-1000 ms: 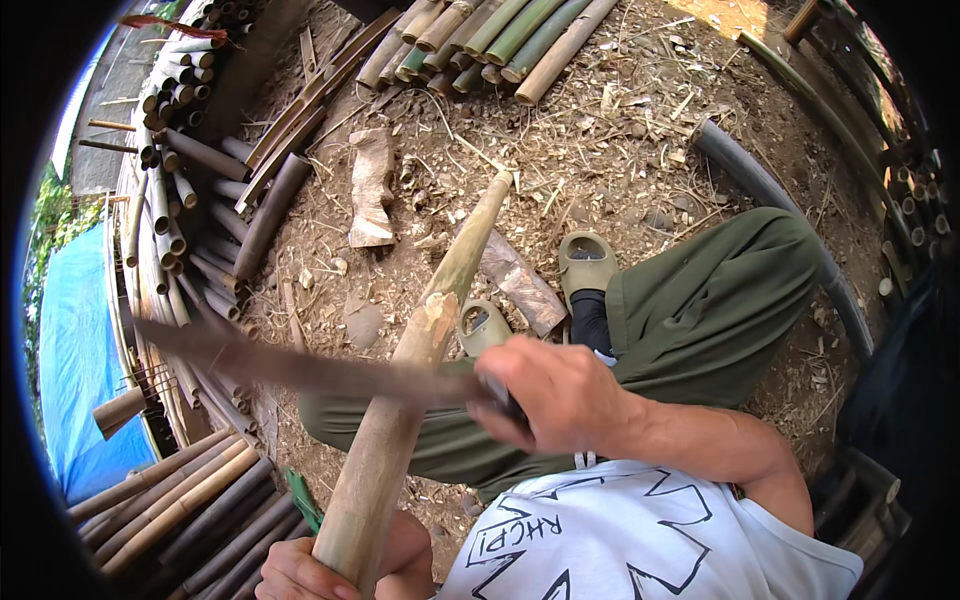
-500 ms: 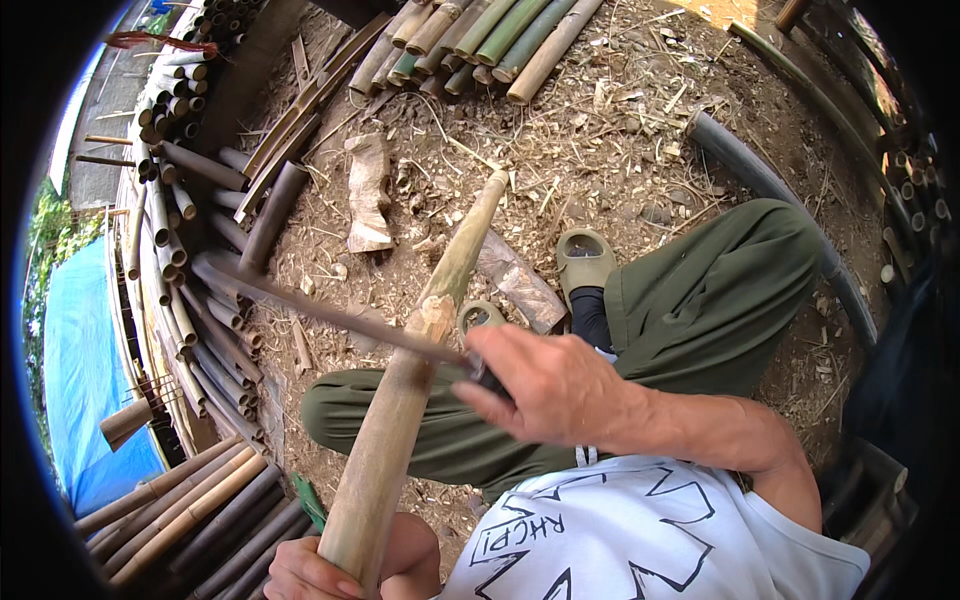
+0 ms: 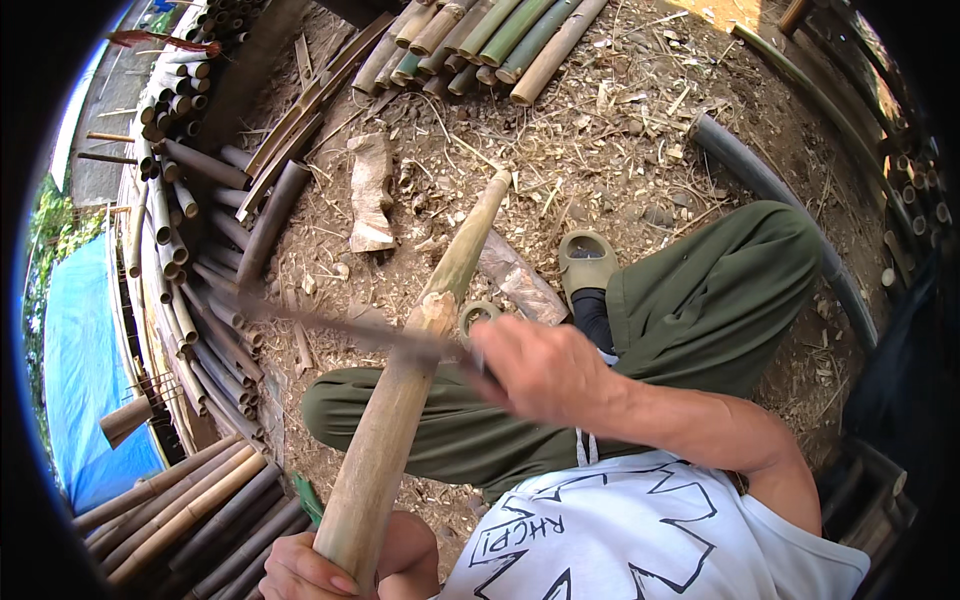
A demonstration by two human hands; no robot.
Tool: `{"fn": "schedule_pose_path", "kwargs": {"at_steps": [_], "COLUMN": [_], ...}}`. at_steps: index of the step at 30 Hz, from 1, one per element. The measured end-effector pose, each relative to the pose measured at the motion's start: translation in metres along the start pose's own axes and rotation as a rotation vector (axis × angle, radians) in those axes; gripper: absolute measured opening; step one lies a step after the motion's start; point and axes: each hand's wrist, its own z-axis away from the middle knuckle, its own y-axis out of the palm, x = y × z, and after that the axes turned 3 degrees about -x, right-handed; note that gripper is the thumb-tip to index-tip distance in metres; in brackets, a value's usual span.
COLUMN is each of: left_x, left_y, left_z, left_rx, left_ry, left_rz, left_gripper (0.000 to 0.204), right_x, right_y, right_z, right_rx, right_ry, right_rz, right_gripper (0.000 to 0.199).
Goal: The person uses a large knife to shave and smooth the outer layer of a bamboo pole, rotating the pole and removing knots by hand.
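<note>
A tapered length of bamboo (image 3: 375, 440) slants up across my lap, its narrow end out over the ground. Near the wide lower end, my left hand (image 3: 308, 568) is wrapped around it. A long knife like a machete (image 3: 330, 327) lies across the bamboo just below the pale, shaved node, its blade pointing left and smeared by motion. My right hand (image 3: 545, 370) is closed around its handle, which the fingers mostly hide. My legs in dark green trousers are folded beneath, with a clog (image 3: 586, 260) on one foot.
Cut bamboo tubes (image 3: 490, 40) lie stacked at the far side, and more piled tubes (image 3: 215, 350) line the left. A carved wood block (image 3: 371, 195) and a flat wood piece (image 3: 520, 280) rest on the chip-strewn dirt. A dark pole (image 3: 765, 185) curves along the right.
The knife blade has shifted slightly along the bamboo toward me, and its tip has dropped. My right hand has moved a little with it. The left hand keeps its hold.
</note>
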Motion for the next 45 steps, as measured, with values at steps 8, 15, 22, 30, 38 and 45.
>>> {"fn": "schedule_pose_path", "kwargs": {"at_steps": [8,15,22,30,38,45], "left_x": [0.000,0.002,0.001,-0.005,-0.003,-0.001], "left_y": [-0.002,-0.003,0.005,0.012,0.012,0.007], "left_z": [0.001,0.002,0.001,0.002,0.002,0.004], "left_rx": [0.001,0.007,-0.077,-0.215,-0.185,-0.177], "left_ry": [-0.007,0.009,0.001,-0.054,-0.025,-0.006], "left_rz": [-0.016,-0.013,-0.062,-0.208,-0.171,-0.138], "left_gripper": [0.027,0.026,0.023,0.022,0.023,0.024], "right_x": [0.038,0.007,-0.030,0.007,-0.009,0.002], "right_y": [-0.020,-0.015,0.019,-0.028,0.003,0.002], "right_z": [-0.011,-0.004,0.000,-0.017,-0.012,-0.011], "right_rx": [-0.306,-0.053,0.037,-0.149,-0.012,-0.122], "right_ry": [-0.386,0.099,0.343,-0.010,0.156,-0.089], "right_rz": [-0.214,-0.082,0.146,-0.243,-0.102,-0.118], "right_gripper": [0.028,0.033,0.030,0.031,0.036,0.031]}}
